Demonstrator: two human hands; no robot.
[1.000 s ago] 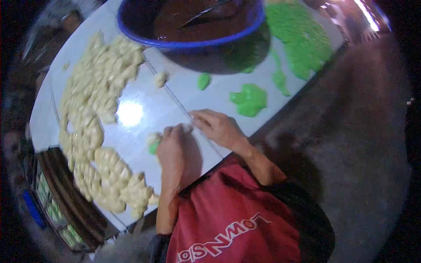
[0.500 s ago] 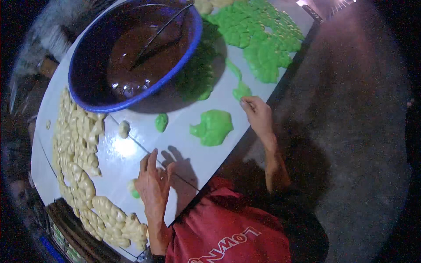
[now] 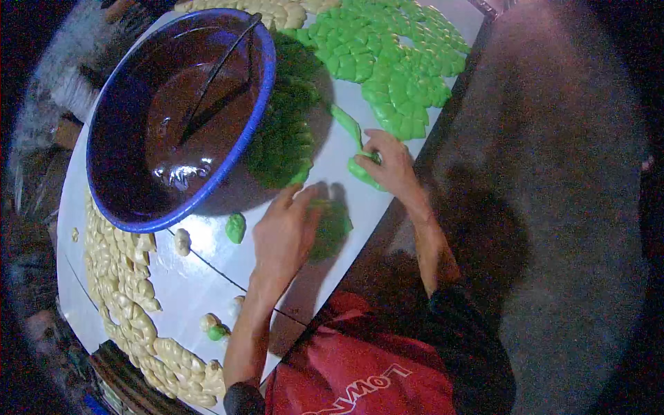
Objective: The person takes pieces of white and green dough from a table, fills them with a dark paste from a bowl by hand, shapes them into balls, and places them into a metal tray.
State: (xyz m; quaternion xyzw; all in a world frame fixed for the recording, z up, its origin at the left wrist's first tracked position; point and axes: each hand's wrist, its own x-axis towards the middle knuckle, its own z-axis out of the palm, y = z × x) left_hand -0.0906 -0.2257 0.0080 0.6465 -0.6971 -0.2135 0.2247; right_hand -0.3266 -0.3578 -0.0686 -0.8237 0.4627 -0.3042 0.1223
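Soft, glossy green dough-like pieces lie on the white tabletop. My right hand [image 3: 389,164] is closed on a small green dough piece [image 3: 365,173], thumb and fingers curled round it, beside a narrow green strip [image 3: 346,123]. To its left, my left hand [image 3: 285,232] reaches forward, fingers stretched out and nothing visible in them. Its fingertips are near the edge of a shaded green cluster [image 3: 280,149]. A larger green lump [image 3: 332,225] sits in shadow just right of that hand and is partly hidden by it. A small green blob [image 3: 235,227] rests to its left.
A large blue basin [image 3: 266,104] of dark brown liquid, with a thin dark stick [image 3: 220,72] in it, stands at the far left. Cream-coloured pieces [image 3: 128,290] line the left edge. A broad green sheet of pieces [image 3: 394,62] spreads at the far right, near the table edge.
My left hand has moved forward to beside the larger green lump. My right hand has curled further over the small green piece. The view has shifted, so the basin appears farther left and lower.
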